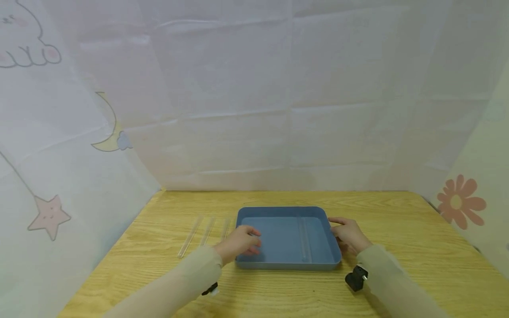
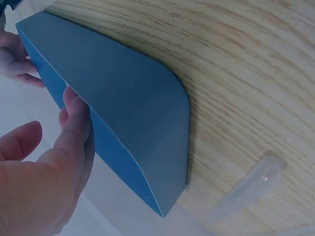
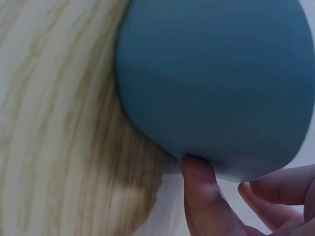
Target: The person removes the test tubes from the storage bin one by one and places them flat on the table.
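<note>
A shallow blue tray with rounded corners sits on the table. My left hand reaches over the tray's left rim, its fingers loosely bent and slightly blurred, nothing between them. In the left wrist view its thumb stands apart from the other fingers, which overlap the rim. My right hand touches the outside of the right wall with its thumb and fingers. Inside the tray, towards the right, lies a clear tube-like stick. Three similar clear tubes lie side by side on the table left of the tray.
The table has a yellow wood grain. A pale sheet hangs behind it, with printed sheets at both sides. Both forearms wear light sleeves, with a black wrist device under the right one.
</note>
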A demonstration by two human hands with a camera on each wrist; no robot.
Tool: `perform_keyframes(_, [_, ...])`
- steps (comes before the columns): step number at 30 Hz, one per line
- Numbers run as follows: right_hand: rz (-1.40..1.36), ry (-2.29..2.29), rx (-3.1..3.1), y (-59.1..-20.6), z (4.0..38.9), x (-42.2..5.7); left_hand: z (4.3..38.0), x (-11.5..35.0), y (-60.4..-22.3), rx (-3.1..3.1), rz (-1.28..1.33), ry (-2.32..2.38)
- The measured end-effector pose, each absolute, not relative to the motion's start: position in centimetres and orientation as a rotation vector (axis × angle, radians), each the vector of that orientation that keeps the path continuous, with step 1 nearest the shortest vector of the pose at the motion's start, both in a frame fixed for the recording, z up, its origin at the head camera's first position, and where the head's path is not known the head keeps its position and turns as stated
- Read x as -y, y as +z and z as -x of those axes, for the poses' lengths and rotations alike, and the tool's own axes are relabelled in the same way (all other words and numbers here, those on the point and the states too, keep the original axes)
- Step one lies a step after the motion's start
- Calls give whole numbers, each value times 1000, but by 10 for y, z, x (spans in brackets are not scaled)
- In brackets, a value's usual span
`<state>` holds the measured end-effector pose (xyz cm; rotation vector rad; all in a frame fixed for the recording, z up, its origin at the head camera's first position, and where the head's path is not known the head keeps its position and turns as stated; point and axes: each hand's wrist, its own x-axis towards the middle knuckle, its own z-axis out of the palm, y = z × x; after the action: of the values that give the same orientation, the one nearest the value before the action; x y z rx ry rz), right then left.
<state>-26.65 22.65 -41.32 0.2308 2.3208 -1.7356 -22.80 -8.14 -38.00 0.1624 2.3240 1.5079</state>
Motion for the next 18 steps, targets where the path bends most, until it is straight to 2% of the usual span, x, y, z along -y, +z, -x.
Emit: perform_keyframes(18, [-148, -1673, -2342, -415, 268, -229, 236, 52, -389, -2214, -87, 1541])
